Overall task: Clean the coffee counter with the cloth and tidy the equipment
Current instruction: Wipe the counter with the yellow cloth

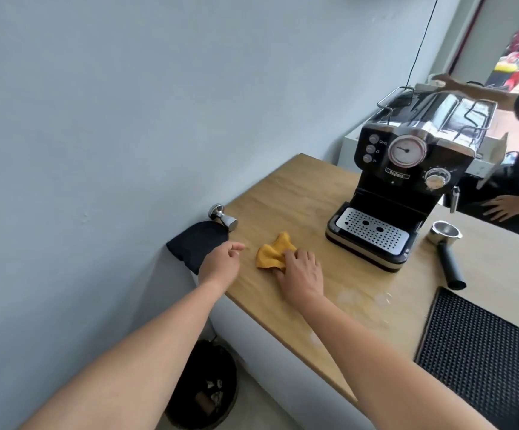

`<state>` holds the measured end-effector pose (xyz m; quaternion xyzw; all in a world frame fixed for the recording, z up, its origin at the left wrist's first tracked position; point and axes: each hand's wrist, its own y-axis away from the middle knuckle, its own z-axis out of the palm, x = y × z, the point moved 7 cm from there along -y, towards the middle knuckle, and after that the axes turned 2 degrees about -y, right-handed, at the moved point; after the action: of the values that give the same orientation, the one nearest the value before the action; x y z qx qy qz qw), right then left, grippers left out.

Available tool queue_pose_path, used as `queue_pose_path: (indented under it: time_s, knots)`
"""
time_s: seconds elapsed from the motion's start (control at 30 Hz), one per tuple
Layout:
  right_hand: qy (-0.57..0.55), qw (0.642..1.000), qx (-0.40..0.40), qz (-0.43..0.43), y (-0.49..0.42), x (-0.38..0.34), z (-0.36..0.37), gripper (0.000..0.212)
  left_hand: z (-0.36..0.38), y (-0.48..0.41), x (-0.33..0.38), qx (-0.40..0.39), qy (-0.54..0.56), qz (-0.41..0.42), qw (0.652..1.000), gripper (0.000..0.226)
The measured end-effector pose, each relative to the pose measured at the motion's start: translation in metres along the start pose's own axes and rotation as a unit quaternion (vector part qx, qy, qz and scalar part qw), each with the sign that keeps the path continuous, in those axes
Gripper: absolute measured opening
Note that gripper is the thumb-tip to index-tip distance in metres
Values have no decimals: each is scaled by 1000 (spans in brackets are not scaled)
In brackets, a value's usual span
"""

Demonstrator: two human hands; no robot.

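right hand [301, 270] on yellow cloth [272, 251], wooden counter [298, 193]

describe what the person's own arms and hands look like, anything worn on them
Both forearms are bare as far as the frame shows: no sleeves in view, no gloves. The left hand and right hand show no visible rings, watch or wristband. No markings are visible.

Bare counter [286, 193] lies between tamper [223, 216] and espresso machine [401, 187].
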<state>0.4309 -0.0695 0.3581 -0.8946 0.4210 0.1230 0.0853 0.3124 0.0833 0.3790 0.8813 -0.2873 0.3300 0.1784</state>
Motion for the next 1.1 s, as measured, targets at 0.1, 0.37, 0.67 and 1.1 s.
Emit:
queue_pose_path:
  time_s: [0.1, 0.37, 0.67, 1.1]
  knots:
    - [-5, 1000, -12, 14, -8, -1, -2, 31, 14, -11, 5, -14, -21, 23, 999, 31]
    - [-307, 932, 9, 192, -12, 28, -23, 23, 31, -49, 12, -64, -1, 52, 997, 34]
    - [-616, 690, 55, 375, 10, 10, -24, 31, 35, -76, 22, -133, -4, 111, 985, 34]
    - [-123, 868, 129, 463, 92, 33, -47, 16, 58, -76, 25, -205, -44, 215, 954, 32]
